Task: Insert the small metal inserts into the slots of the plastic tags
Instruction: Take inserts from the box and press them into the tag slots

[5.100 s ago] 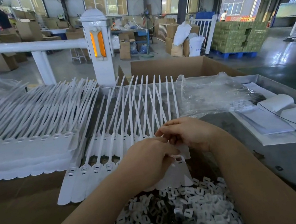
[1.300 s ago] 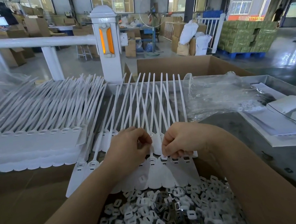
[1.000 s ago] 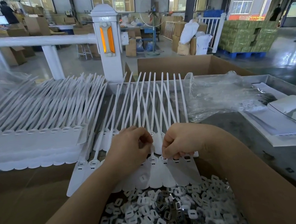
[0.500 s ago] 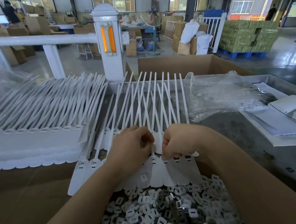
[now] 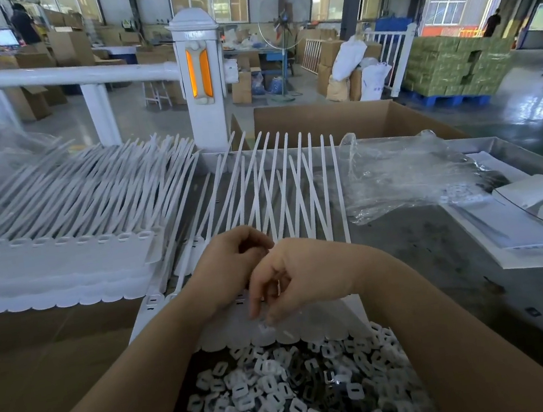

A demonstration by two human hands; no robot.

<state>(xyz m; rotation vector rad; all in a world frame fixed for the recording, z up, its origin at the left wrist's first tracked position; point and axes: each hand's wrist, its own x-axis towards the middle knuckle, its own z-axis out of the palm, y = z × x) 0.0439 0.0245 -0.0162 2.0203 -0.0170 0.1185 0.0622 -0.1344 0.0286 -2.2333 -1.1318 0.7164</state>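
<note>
Our right hand [image 5: 293, 279] pinches something small, unclear what, over the row of flat white plastic tags [image 5: 279, 329]; left hand [image 5: 233, 266] curled, contents hidden. Beyond that row, misalignment could jam an insert.

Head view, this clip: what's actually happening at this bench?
A person is fitting inserts into a row of white plastic tags. The left hand rests curled on the row; the right hand lowers its fingertips toward the tag heads. A box of loose inserts sits just below. Another tag stack lies left.
</note>
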